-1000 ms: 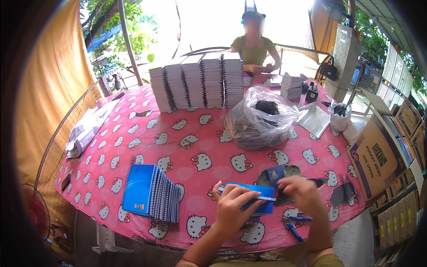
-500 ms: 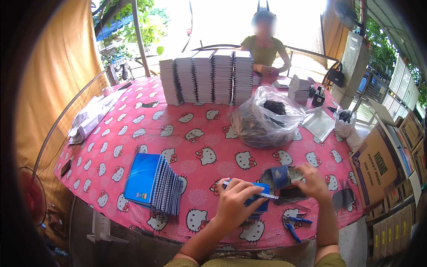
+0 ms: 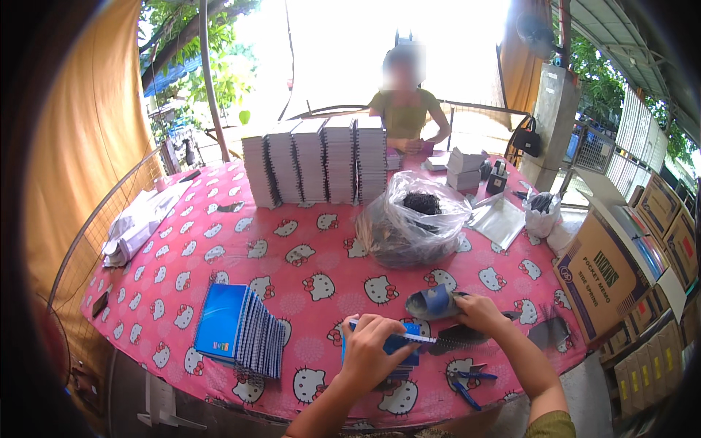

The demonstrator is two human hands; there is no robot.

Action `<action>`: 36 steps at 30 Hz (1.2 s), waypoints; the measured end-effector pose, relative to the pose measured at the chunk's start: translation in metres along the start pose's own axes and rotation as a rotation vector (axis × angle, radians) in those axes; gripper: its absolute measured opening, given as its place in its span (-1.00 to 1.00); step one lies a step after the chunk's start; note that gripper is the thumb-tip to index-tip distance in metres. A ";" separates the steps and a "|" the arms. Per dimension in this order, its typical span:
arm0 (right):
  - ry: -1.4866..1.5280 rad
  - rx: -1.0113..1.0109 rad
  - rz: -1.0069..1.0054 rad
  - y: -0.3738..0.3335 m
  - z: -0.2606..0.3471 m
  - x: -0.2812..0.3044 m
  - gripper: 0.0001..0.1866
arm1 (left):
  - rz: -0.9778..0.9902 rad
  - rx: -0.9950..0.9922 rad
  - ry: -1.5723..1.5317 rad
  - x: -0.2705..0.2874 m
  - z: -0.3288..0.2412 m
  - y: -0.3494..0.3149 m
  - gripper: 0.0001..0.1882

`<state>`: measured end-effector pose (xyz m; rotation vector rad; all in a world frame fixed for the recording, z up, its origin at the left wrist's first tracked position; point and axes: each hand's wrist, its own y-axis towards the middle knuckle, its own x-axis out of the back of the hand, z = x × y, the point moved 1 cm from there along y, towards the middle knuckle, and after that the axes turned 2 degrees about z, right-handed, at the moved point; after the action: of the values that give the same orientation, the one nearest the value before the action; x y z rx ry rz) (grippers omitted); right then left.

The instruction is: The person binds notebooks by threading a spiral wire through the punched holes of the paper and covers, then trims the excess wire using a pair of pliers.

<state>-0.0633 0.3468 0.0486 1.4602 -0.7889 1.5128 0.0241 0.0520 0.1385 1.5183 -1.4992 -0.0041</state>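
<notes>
My left hand (image 3: 371,352) pinches a thin blue-covered notebook (image 3: 415,337) by its edge, tilted up above a small pile of blue notebooks (image 3: 406,367). A dark wire coil (image 3: 454,342) sticks out from the right end of that edge. In my right hand (image 3: 480,314) is the end of a blue-grey slide sandal (image 3: 432,301), its fingers closed round it. Dark flat pieces (image 3: 467,333) lie under the right wrist, partly hidden. Blue-handled pliers (image 3: 473,383) rest nearer me, handles apart.
Left stands a stack of blue spiral notebooks (image 3: 241,328). Tall white spiral-bound stacks (image 3: 314,164) line the far side, before a seated person (image 3: 407,117). A plastic bag of black coils (image 3: 416,219) sits mid-table; a cardboard box (image 3: 606,270) flanks the right edge.
The view has tipped upward, so the table sits lower in the picture. The sandal has turned in my right hand and shifted slightly. My left hand keeps its pinch on the notebook.
</notes>
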 end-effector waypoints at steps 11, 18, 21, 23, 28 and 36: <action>1.078 0.108 -0.126 -0.002 0.067 0.075 -0.66 | 0.052 0.115 -0.079 0.007 0.003 -0.005 -0.59; 0.968 0.099 -0.079 0.014 0.079 0.067 -0.66 | 0.007 0.118 -0.143 0.012 0.002 0.000 -0.51; 1.075 0.175 -0.175 0.011 0.057 0.054 -0.63 | -0.105 0.069 -0.107 0.010 0.011 -0.004 -0.55; 0.652 0.156 -0.252 0.021 0.076 0.059 -0.62 | -0.130 0.170 -0.274 0.008 0.021 -0.015 -0.59; 1.209 0.288 -0.060 0.030 0.099 0.084 -0.57 | -0.244 0.442 -0.889 0.004 0.033 -0.032 -0.62; 1.350 0.346 0.007 0.031 0.105 0.086 -0.61 | -0.227 0.435 -0.985 0.004 0.042 -0.038 -0.65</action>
<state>-0.0396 0.2534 0.1485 0.3491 0.3018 2.1960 0.0294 0.0152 0.0953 2.1953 -2.1549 -0.6874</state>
